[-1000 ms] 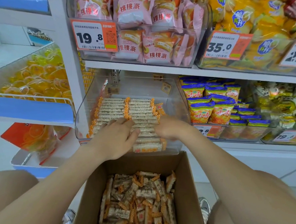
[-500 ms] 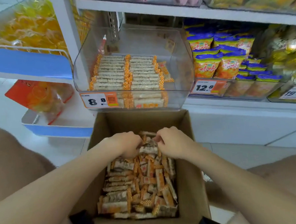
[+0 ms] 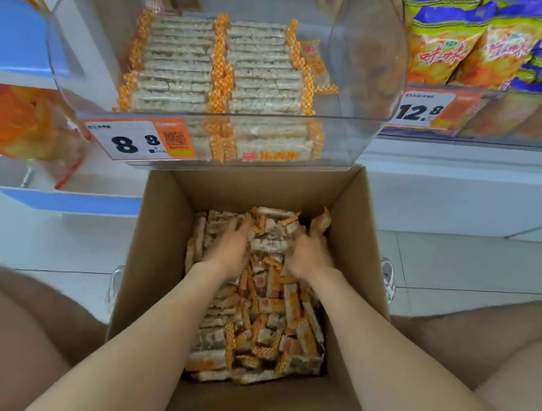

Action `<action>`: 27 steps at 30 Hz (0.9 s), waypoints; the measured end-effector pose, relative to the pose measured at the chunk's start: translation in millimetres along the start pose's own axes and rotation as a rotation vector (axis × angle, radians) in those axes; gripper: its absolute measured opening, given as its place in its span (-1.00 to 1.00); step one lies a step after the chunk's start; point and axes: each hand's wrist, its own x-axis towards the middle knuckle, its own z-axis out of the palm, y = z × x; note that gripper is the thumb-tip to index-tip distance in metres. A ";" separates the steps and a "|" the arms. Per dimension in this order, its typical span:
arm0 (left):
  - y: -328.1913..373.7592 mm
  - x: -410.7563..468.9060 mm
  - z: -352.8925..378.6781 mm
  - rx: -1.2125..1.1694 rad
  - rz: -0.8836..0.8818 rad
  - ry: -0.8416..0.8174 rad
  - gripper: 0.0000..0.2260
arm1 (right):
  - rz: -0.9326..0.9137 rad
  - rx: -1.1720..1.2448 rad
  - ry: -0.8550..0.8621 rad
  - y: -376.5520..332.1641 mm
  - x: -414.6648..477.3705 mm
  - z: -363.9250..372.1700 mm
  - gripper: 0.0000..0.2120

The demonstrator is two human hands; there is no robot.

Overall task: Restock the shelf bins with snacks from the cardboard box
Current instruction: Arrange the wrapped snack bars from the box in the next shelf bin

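Observation:
An open cardboard box (image 3: 352, 232) stands on the floor between my knees, its bottom covered with loose snack bars (image 3: 263, 328) in clear wrappers with orange checked ends. Both hands are down inside the box at the far end of the pile. My left hand (image 3: 229, 250) lies on the bars with its fingers stretched forward and the tips sunk among them. My right hand (image 3: 307, 255) curls its fingers around bars at the pile's far right. Above the box, the clear shelf bin (image 3: 372, 74) holds two neat rows of the same bars (image 3: 218, 63).
A price tag reading 8.8 (image 3: 139, 140) hangs on the bin's front. To the right is a bin of yellow and blue snack bags (image 3: 474, 37) tagged 12.8. A blue-edged shelf with an orange bag (image 3: 17, 121) stands at left. White floor tiles surround the box.
My hands left the shelf bin and dropped into the box, then reached deeper into the pile. The view has tilted down and closer.

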 end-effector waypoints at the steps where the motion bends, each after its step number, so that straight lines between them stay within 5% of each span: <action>1: -0.9 3.9 4.9 -0.014 -0.012 -0.010 -0.26 | 0.008 -0.044 -0.084 2.1 3.3 0.6 -0.39; 4: -4.1 9.6 19.7 -0.041 -0.065 -0.036 -0.27 | -0.038 -0.175 -0.195 5.8 8.7 9.3 -0.31; 7: -8.5 9.0 29.1 -0.019 -0.077 -0.006 -0.35 | -0.109 -0.154 0.010 4.7 10.3 19.7 -0.45; 10: -9.6 4.7 33.2 -0.118 -0.113 0.021 -0.42 | -0.198 0.183 0.152 2.5 7.8 21.3 -0.72; 15: -6.0 2.1 8.4 -0.654 -0.292 0.022 -0.74 | -0.022 0.906 -0.026 -8.3 -3.9 -4.4 -0.55; 20: -10.9 -21.0 -12.0 -0.983 -0.288 -0.122 -0.71 | 0.084 0.955 -0.042 -9.1 -31.9 -31.7 -0.79; 27: 26.3 -70.8 -54.3 -1.038 -0.107 -0.188 -0.72 | 0.006 1.050 -0.128 -14.6 -77.0 -65.2 -0.75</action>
